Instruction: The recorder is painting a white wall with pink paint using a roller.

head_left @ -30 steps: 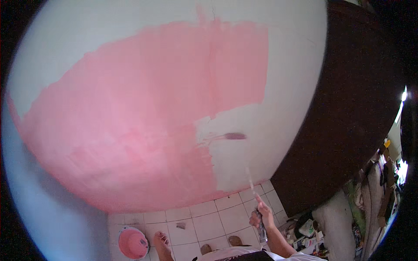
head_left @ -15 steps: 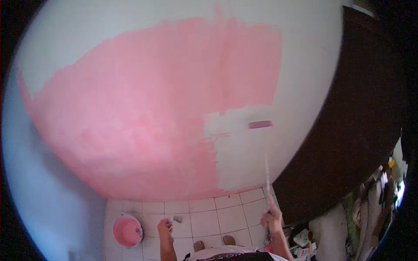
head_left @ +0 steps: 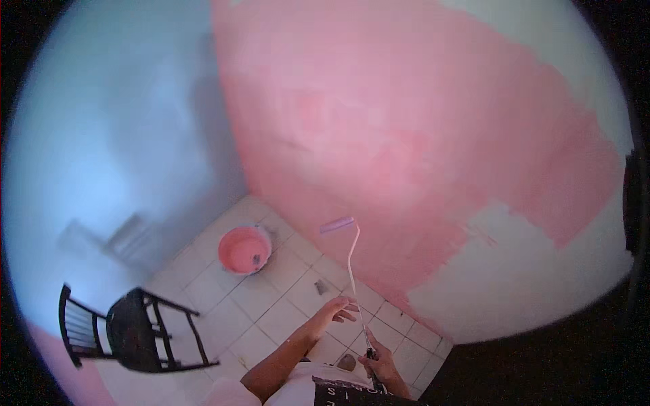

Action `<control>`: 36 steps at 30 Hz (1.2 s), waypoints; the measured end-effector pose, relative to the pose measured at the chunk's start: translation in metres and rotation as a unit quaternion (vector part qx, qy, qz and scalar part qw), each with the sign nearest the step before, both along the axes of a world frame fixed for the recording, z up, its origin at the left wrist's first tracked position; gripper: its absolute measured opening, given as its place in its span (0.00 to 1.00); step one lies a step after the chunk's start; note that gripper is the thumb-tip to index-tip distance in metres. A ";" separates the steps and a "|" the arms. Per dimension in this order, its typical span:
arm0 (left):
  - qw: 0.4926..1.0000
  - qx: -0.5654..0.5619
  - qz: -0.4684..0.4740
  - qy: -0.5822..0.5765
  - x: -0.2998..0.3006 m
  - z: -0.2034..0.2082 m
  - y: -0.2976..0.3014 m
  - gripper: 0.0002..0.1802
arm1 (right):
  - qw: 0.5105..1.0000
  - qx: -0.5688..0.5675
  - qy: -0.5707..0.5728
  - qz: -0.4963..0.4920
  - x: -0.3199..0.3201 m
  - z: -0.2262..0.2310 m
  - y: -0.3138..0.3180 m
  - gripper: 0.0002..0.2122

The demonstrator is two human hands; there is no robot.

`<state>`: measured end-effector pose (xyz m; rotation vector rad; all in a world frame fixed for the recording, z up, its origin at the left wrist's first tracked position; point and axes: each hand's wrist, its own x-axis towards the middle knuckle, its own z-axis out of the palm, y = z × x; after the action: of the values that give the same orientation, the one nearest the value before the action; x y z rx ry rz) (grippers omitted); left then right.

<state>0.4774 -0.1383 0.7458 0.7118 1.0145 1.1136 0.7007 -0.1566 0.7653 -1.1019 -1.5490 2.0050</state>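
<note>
My right hand is wrapped round the dark handle of a paint roller. The roller's long thin rod rises from the hand, bends, and ends in a pinkish-purple sleeve in front of the pink-painted wall. Close beside the rod is my left hand, its fingers apart and nothing visibly held. On the tiled floor, left of the roller, stands a bucket holding pink paint, with a small dark patch in it.
A small grey flat piece lies on the white tiles. At the lower left is a black wooden chair near a bluish wall. Unpainted white borders the pink on the right; a dark area fills the lower right.
The view has swung left, bringing in the chair and the wall corner. The roller has moved off the unpainted patch toward the bucket side, and my left hand is now close to its rod.
</note>
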 end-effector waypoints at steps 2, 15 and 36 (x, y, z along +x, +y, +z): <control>0.999 -0.015 0.036 0.005 -0.031 -0.014 -0.019 0.26 | 0.999 0.013 0.001 0.043 -0.029 -0.012 0.001 0.36; 0.874 -0.063 0.278 -0.394 -0.200 -0.113 -0.088 0.20 | 0.917 0.048 -0.271 0.289 -0.201 -0.104 0.031 0.18; 0.883 -0.303 0.331 -0.140 -0.406 -0.257 -0.042 0.15 | 0.856 0.238 -0.268 0.374 -0.515 -0.282 0.205 0.27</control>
<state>0.0710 -0.1805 0.4883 -0.3339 1.2996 1.3197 0.1861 0.0482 0.4835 -0.9656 -2.9366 1.5574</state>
